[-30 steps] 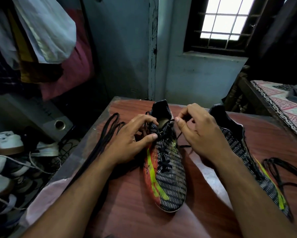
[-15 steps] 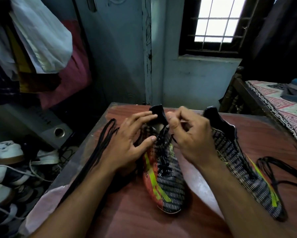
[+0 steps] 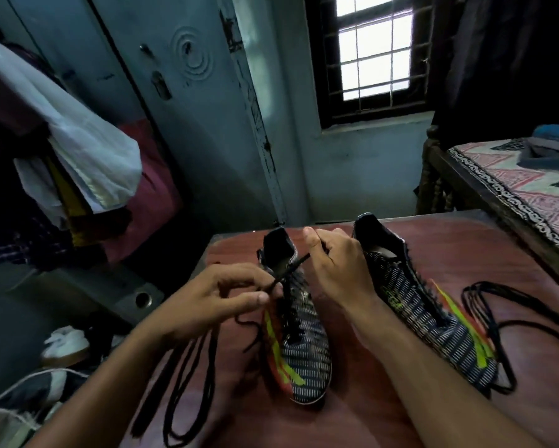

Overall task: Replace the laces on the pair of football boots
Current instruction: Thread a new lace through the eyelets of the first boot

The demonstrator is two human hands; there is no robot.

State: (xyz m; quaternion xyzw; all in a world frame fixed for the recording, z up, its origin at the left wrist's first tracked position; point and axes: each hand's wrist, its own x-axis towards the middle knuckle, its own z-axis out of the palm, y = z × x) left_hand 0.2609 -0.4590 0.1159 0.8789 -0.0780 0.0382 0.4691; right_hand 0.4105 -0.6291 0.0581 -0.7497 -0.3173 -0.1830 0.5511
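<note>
Left boot [image 3: 299, 337] centred on the worktop [image 3: 352, 421], left hand [image 3: 213, 302] now drawn back from its collar, right hand [image 3: 339, 266] raised, both pinching one taut black lace [image 3: 289, 268], right boot [image 3: 433, 312] beside

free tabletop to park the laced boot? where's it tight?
Bare table runs along the near edge, between the forearms, below the laced boot. More bare wood lies far right, beyond the second boot. Crowded: loose laces on the left, a lace pile on the right, and both hands at the boot's collar.
</note>
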